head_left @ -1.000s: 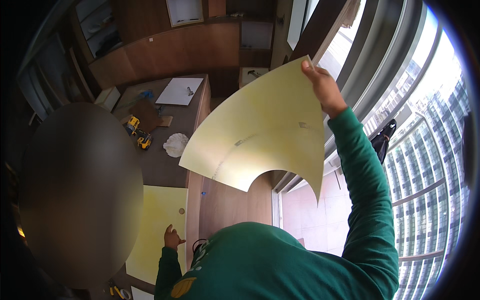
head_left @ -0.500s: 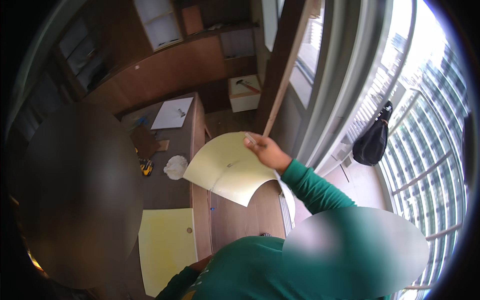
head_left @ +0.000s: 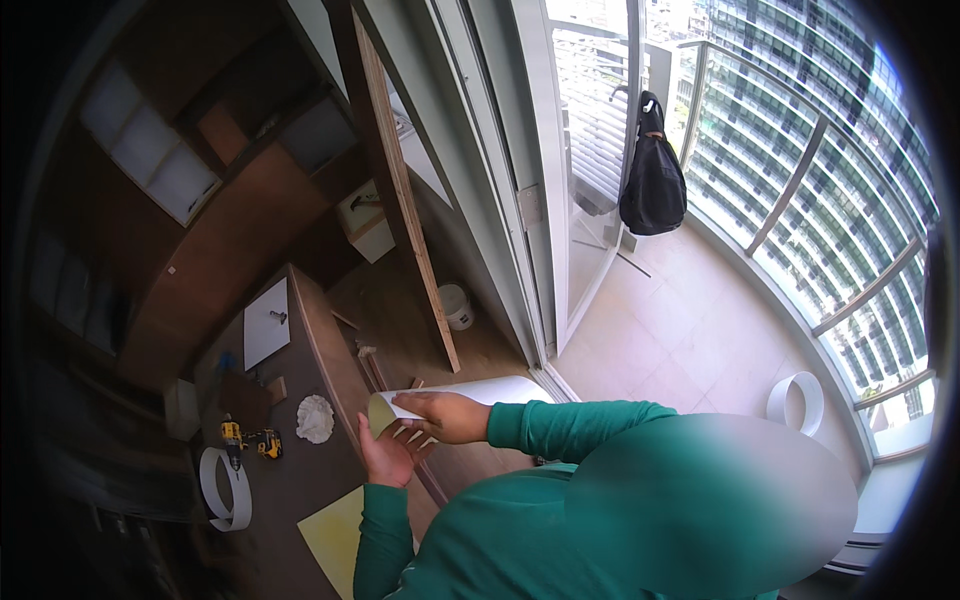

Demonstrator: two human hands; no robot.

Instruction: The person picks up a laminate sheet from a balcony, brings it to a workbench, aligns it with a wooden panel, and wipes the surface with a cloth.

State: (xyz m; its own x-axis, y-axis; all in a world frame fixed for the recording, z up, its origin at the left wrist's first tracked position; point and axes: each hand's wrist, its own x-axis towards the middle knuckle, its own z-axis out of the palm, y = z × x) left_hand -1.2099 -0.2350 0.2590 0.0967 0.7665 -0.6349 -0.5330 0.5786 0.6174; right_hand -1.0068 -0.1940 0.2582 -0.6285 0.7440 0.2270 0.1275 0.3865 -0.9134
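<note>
A thin flexible sheet (head_left: 510,389), white on one face and pale yellow on the other, curls in front of me. My right hand (head_left: 450,416) lies over its near-left end, gripping it with the fingers toward the left. Just below, my left hand (head_left: 388,457) is open, palm up against the curled end, its fingers spread and partly behind the sheet. To the left, a flat yellow sheet (head_left: 335,530) lies at the bench's near edge. Whether a small thing is in my right hand is hidden.
On the brown bench (head_left: 290,470) lie yellow-black cordless drills (head_left: 250,440), a crumpled white cloth (head_left: 315,418), a white strip ring (head_left: 225,490) and a white panel (head_left: 267,322). A tall wooden board (head_left: 405,200) leans ahead. Right are a balcony door, hanging black bag (head_left: 654,185) and white ring (head_left: 797,403).
My view has turned to the right. The sheet, spread out before with its yellow face showing, is now curled and seen nearly edge-on. My left hand has come up to it.
</note>
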